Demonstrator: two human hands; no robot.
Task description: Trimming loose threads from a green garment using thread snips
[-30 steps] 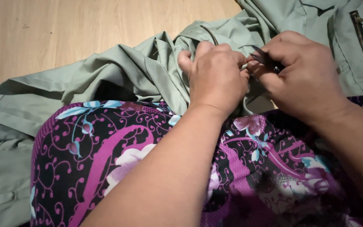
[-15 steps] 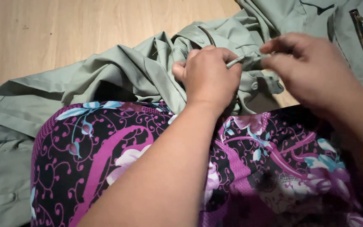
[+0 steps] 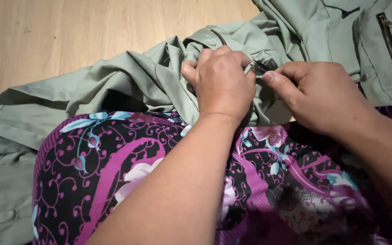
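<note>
The left hand [image 3: 223, 86] is clenched around a bunched fold of the sage-green jacket [image 3: 128, 81], knuckles up, gripping the cloth just left of centre in the scene. Just to its right, the right hand [image 3: 323, 97] pinches a small dark tool [image 3: 260, 68] between thumb and forefinger; what kind of tool it is cannot be told, since only a short dark tip shows. That tip lies in the narrow gap between the two hands, touching the gathered fabric at the far edge of the left hand's knuckles.

The jacket spreads away from the grip in both directions: its creased body runs left and near across the wooden floor [image 3: 69, 31], while another part lies far right, where a zipped pocket with a metal zipper [image 3: 390, 43] sits well apart from the hands. The gripped fold rises above the rest of the cloth, held up by the left fist.

Nearer than the hands, both forearms cross the person's lap, which is covered in a purple and black floral-print garment [image 3: 114, 168]. The jacket's near edge rests on that garment.
</note>
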